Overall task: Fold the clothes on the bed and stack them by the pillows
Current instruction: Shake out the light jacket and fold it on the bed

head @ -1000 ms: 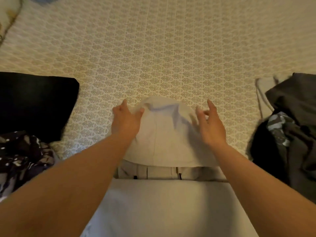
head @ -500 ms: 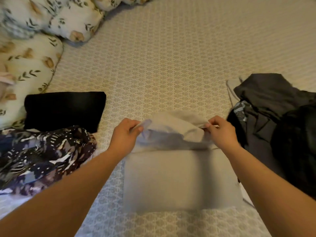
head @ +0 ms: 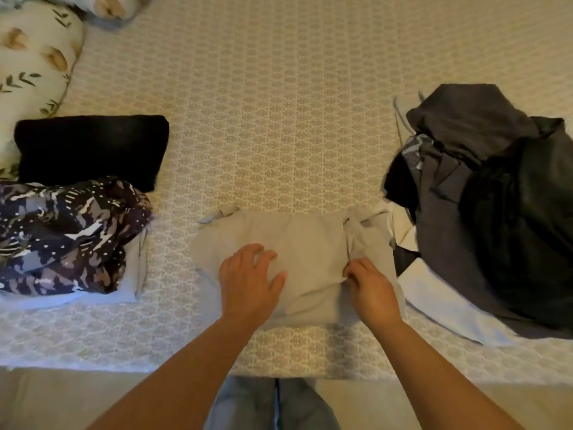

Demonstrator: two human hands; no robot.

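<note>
The left hand (head: 249, 282) presses flat, fingers spread, on the folded beige garment (head: 297, 262) while the right hand (head: 370, 288) beside it pinches its right edge, dark unfolded clothes (head: 496, 212) farther right, folded black garment (head: 90, 150) far left by the floral pillows (head: 31, 57).

My hands sit on the folded beige garment (head: 297, 259) at the near edge of the bed (head: 279, 119). Beyond it the patterned bedspread lies bare all the way to the far side, so I can reach straight ahead. On my left the patterned garment (head: 68, 234) and the folded black piece (head: 90, 150) block the way toward the floral pillows (head: 34, 57). On my right the dark clothes heap (head: 496, 206) crowds just beside the beige garment
</note>
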